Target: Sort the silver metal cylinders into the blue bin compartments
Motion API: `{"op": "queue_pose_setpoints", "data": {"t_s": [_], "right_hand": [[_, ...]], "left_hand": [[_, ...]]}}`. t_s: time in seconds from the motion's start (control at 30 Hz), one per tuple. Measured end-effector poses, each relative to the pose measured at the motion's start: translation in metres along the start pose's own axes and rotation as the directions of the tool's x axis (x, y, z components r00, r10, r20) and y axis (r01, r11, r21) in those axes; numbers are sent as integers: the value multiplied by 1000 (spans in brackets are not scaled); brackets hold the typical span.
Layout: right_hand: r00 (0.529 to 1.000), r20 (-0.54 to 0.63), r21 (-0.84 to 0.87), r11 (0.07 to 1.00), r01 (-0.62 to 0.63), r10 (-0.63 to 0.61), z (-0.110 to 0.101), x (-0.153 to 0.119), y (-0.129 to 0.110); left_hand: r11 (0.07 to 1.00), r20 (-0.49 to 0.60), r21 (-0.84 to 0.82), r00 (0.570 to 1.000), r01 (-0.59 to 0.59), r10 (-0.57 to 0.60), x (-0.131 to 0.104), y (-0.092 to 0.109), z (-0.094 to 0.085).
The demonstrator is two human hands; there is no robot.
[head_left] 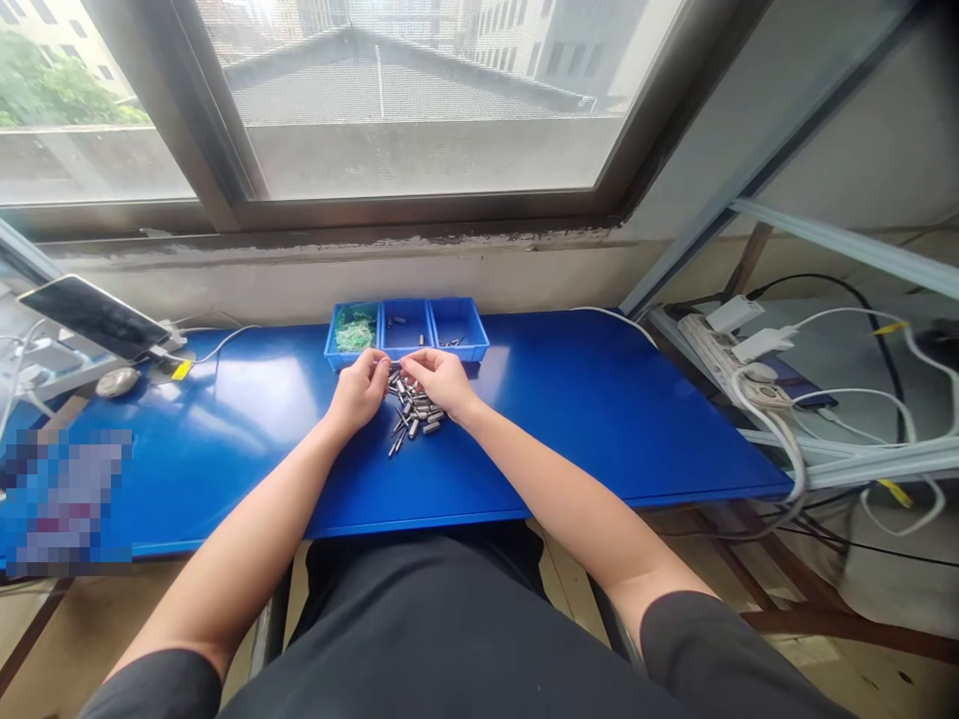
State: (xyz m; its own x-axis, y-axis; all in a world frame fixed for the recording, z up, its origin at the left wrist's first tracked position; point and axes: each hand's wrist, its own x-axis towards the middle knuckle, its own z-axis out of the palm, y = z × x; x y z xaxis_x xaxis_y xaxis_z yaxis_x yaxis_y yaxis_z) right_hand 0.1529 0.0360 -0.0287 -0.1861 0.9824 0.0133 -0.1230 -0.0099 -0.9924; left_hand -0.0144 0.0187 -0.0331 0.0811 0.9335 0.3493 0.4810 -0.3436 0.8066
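Note:
A pile of several small metal cylinders and pins (415, 414) lies on the blue table (599, 419) in front of me. My left hand (358, 389) and my right hand (442, 379) meet over the far edge of the pile, fingertips pinched together on a small metal part. Just behind the hands stand three blue bins in a row: the left bin (354, 330) holds green pieces, the middle bin (405, 325) a few small metal parts, the right bin (459, 325) a few more.
A phone on a stand (94, 315) with white cables stands at the left. A power strip (723, 345) with plugs and cables lies on a shelf to the right. The wall under the window runs right behind the bins.

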Motion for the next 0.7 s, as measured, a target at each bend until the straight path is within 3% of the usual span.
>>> {"op": "queue_pose_setpoints", "data": {"t_s": [0.27, 0.47, 0.7], "right_hand": [[999, -11, -72, 997, 34, -35, 0, 2, 1], [1000, -14, -87, 996, -20, 19, 0, -3, -6], [979, -161, 31, 992, -124, 127, -1, 0, -15]], "left_hand": [[1000, -21, 29, 1000, -9, 10, -1, -2, 2], [999, -12, 36, 1000, 8, -7, -1, -1, 1], [991, -52, 120, 998, 53, -47, -1, 0, 0]]}}
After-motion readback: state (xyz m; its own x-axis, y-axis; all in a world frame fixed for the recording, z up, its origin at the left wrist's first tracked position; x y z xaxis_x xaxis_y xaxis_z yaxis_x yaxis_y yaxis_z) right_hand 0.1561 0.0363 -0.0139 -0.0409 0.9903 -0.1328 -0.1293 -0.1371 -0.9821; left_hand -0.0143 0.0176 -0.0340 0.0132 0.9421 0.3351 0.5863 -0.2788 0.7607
